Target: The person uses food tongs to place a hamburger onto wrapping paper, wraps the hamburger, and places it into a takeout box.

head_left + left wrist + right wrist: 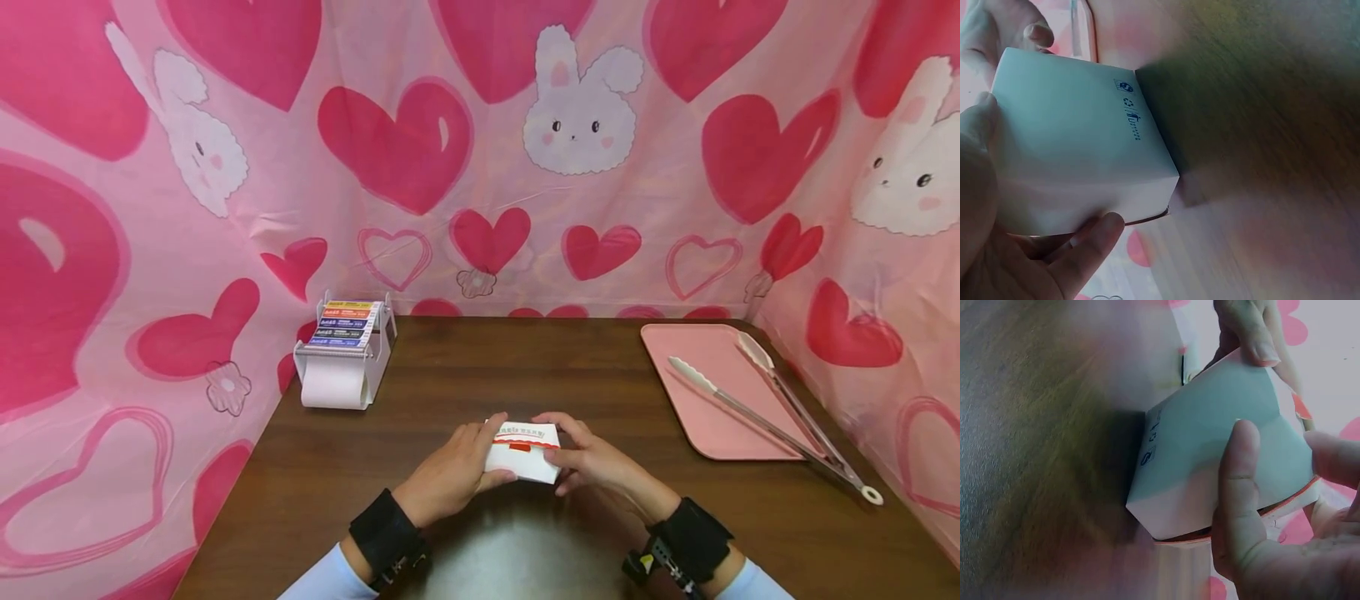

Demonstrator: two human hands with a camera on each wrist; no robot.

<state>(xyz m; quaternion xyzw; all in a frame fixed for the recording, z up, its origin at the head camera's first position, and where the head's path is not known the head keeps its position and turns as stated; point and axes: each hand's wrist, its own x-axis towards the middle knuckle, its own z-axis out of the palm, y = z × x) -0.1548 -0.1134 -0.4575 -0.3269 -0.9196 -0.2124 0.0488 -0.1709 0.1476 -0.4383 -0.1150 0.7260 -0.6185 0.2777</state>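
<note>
A small white cardboard box [525, 463] with a wavy red line and an orange-red tab sits between both hands, near the front middle of the table. My left hand [450, 472] grips its left side, thumb at the near edge. On the right side, my right hand [609, 468] holds it between thumb and fingers. Small dark printed symbols mark one plain face of the box [1079, 125] in the left wrist view. A narrow dark gap with a red edge runs along the box [1222, 450] in the right wrist view. Its contents are hidden.
A dispenser [341, 354] with colourful label rolls and a white roll stands at the back left. On the right, metal tongs [772, 423] lie across a pink tray [701, 417], their joined end past its near edge. Pink heart-and-rabbit fabric [660, 158] encloses the wooden table [465, 375].
</note>
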